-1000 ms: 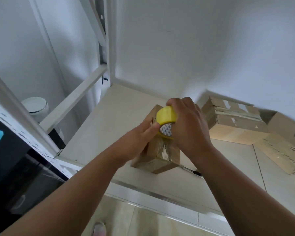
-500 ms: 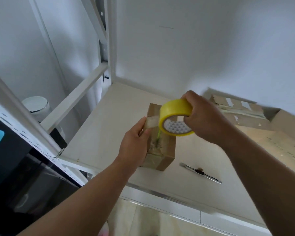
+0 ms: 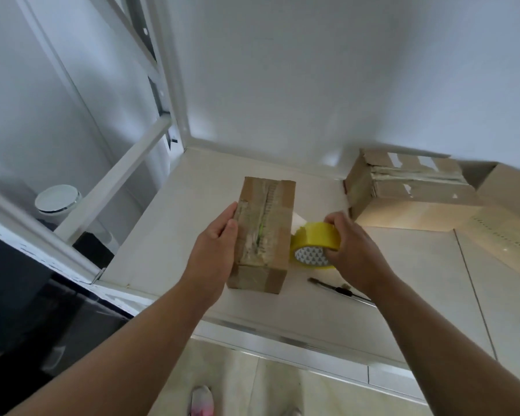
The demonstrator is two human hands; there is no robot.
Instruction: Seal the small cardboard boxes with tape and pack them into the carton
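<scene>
A small brown cardboard box [image 3: 266, 223] stands on the pale work surface [image 3: 162, 235], its top seam covered with clear tape. My left hand [image 3: 215, 250] grips its left side, thumb on the top edge. Just right of the box, my right hand [image 3: 350, 250] holds a yellow tape roll [image 3: 312, 244] low against the box's right side. A strip of tape seems to run from the roll toward the box. Another taped cardboard box [image 3: 409, 181] lies at the back right, beside an open brown carton [image 3: 505, 193].
A utility knife [image 3: 333, 289] lies on the surface in front of the roll, partly under my right wrist. White shelf uprights [image 3: 168, 85] and a diagonal brace rise at the left. A round white bin [image 3: 57, 199] stands below left. The wall is close behind.
My right hand has brought the tape roll down from above the box to its right side. My left hand slid from the near top to the box's left side.
</scene>
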